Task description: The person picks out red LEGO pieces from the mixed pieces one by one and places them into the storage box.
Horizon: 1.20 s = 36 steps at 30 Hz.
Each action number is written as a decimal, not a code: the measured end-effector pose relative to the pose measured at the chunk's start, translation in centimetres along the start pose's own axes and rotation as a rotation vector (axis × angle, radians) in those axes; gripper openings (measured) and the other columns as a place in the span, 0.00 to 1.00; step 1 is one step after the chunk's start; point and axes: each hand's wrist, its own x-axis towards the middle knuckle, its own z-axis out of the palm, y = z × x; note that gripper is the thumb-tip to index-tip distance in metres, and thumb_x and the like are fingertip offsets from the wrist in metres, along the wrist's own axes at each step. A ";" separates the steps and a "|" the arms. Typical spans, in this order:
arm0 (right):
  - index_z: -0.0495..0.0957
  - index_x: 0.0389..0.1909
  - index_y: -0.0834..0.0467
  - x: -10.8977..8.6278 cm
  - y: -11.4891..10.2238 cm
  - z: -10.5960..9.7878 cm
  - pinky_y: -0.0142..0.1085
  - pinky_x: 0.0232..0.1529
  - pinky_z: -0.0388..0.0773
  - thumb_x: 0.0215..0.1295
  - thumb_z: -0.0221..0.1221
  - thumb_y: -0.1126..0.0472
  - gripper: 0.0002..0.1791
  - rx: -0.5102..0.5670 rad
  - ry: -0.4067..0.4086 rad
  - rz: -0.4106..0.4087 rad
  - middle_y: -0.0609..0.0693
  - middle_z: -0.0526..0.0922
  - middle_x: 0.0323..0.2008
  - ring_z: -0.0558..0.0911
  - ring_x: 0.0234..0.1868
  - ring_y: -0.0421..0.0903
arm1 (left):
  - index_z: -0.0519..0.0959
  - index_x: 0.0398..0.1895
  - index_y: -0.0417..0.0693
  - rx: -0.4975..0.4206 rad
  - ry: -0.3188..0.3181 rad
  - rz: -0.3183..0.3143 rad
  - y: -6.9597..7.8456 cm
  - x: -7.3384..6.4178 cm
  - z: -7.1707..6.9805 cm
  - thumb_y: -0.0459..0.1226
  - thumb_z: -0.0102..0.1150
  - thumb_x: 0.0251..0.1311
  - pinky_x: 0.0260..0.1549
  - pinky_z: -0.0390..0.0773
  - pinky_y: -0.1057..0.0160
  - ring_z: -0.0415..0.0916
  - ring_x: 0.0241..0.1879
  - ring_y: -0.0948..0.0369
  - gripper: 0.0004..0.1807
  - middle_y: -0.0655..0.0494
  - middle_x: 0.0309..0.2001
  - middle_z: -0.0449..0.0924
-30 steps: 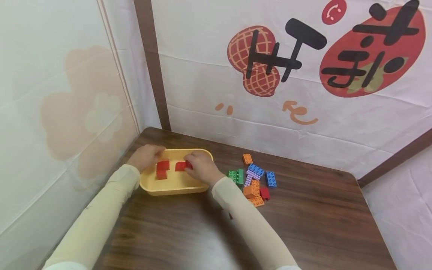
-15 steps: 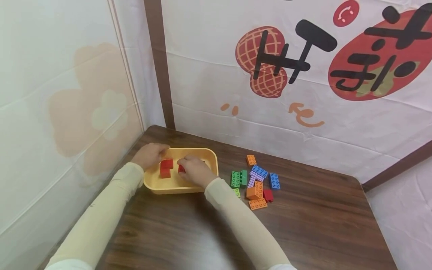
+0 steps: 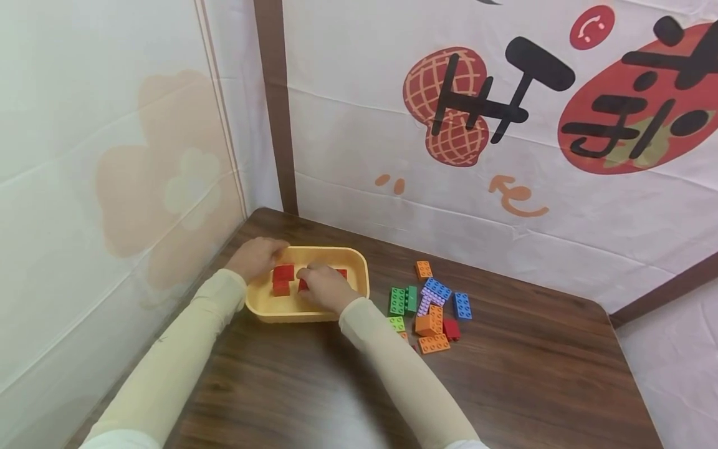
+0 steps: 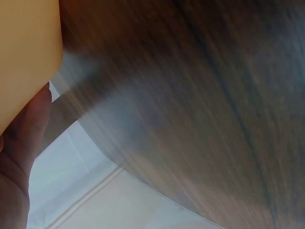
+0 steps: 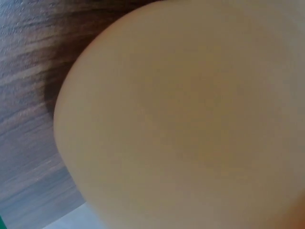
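Observation:
A yellow tub (image 3: 280, 315) stands at the table's back left corner. My left hand (image 3: 255, 257) holds it at its left end, fingers at the far rim; in the left wrist view the thumb (image 4: 35, 112) lies along its outer wall. Inside the tub, my right hand (image 3: 326, 287) pinches a red brick (image 3: 303, 285), mostly hidden under the fingers. Two more red bricks (image 3: 283, 273) sit together to its left, and another red brick (image 3: 342, 273) shows behind the right hand. The tub's wall (image 5: 167, 119) fills most of the right wrist view.
Right of the tub lies a loose group of building bricks: green (image 3: 397, 302), blue (image 3: 462, 305), lilac (image 3: 424, 304), orange (image 3: 434, 343) and dark red (image 3: 451, 329). Fabric walls (image 3: 348, 137) rise behind and left of the wooden table (image 3: 269, 386).
My right hand has moved left and lower within the tub, and a red brick now shows to its right. The left hand keeps its place on the tub. The head view has shifted slightly.

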 end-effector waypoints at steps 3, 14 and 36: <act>0.84 0.46 0.55 0.2 0.2 0.3 0.29 0.43 0.76 0.67 0.66 0.56 0.11 -0.032 -0.038 0.011 0.46 0.79 0.35 0.75 0.36 0.43 | 0.82 0.55 0.44 -0.005 0.018 0.019 0.0 0.0 0.2 0.26 0.57 0.60 0.47 0.79 0.45 0.79 0.39 0.49 0.20 0.54 0.34 0.82; 0.79 0.35 0.53 0.3 0.8 0.6 0.31 0.38 0.72 0.65 0.65 0.59 0.04 -0.062 -0.123 0.026 0.44 0.74 0.28 0.74 0.33 0.43 | 0.82 0.55 0.43 0.007 0.027 0.018 0.3 0.1 0.1 0.26 0.55 0.58 0.47 0.80 0.44 0.80 0.39 0.49 0.21 0.53 0.36 0.83; 0.82 0.51 0.49 -1.9 2.3 -0.4 0.33 0.45 0.77 0.68 0.63 0.45 0.17 0.031 -0.064 0.075 0.41 0.82 0.37 0.77 0.37 0.41 | 0.79 0.61 0.37 0.000 0.001 0.002 0.6 -0.1 0.0 0.25 0.57 0.59 0.57 0.74 0.40 0.80 0.52 0.43 0.24 0.42 0.48 0.85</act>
